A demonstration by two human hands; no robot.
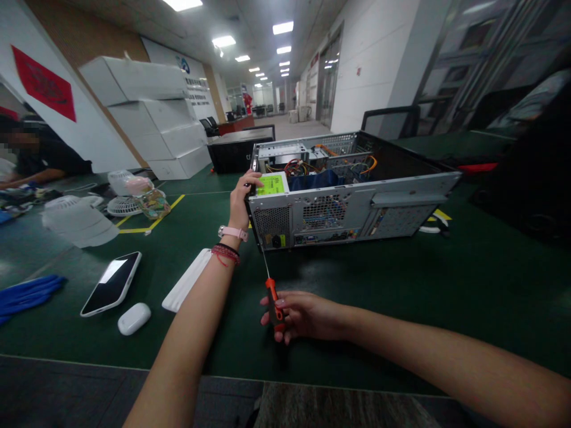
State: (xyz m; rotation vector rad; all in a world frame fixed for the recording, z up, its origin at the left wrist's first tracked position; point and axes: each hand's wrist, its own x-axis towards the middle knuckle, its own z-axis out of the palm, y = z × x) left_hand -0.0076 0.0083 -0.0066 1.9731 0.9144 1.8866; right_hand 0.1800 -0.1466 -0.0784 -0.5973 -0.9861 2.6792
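Observation:
An opened computer case [339, 208] lies on its side on the green table, its rear panel facing me. Inside are a power supply with a yellow-green label [273, 185] and coloured cables [298, 167]. My left hand [248, 183] grips the case's near left corner, fingers curled over the top edge beside the power supply. In front of the case, my right hand [297, 315] is closed around the red and black handle of a screwdriver [270, 286]. Its thin shaft points up to the rear panel's lower left corner; whether the tip sits on a screw I cannot tell.
Left on the table [348, 351] are a phone [111, 284], a white earbud case [134, 318], a white flat object [187, 279], blue gloves [29, 296] and small fans [125, 205]. White boxes [147, 119] stand stacked behind. Another person [40, 154] sits far left.

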